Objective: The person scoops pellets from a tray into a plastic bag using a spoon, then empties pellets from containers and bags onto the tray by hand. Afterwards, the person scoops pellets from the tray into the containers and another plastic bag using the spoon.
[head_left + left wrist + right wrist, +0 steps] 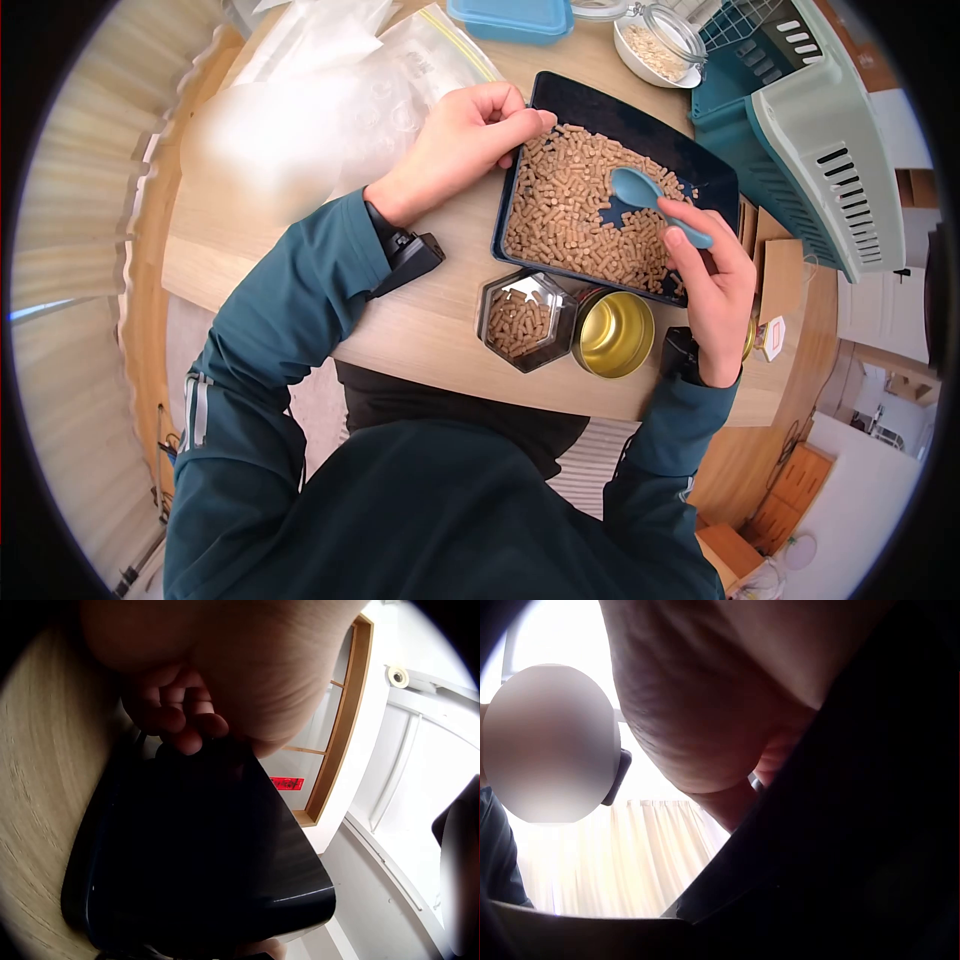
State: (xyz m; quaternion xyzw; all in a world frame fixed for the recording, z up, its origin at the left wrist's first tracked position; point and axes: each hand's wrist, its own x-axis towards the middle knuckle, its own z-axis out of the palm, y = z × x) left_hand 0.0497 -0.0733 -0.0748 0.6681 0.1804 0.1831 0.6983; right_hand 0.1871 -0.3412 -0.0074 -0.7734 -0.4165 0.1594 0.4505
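Observation:
A dark blue tray (715, 165) holds many tan pellets (565, 195), with a bare patch near its middle. My left hand (460, 140) grips the tray's left wall, thumb over the rim; in the left wrist view its curled fingers (187, 724) touch the tray's outer side (195, 840). My right hand (712, 280) holds a blue spoon (637, 187) by its handle, the bowl over the pellets. Below the tray stand a hexagonal jar (520, 322) with some pellets and a gold-coloured tin (614, 334), which looks empty. The right wrist view shows the right palm (697, 712) beside a dark surface.
Clear plastic bags (350, 110) lie left of the tray. At the back are a blue lidded box (512, 18) and a glass jar of pale flakes (655, 50). A green and grey pet carrier (840, 150) stands at the right, with cardboard (778, 275) beside the tray.

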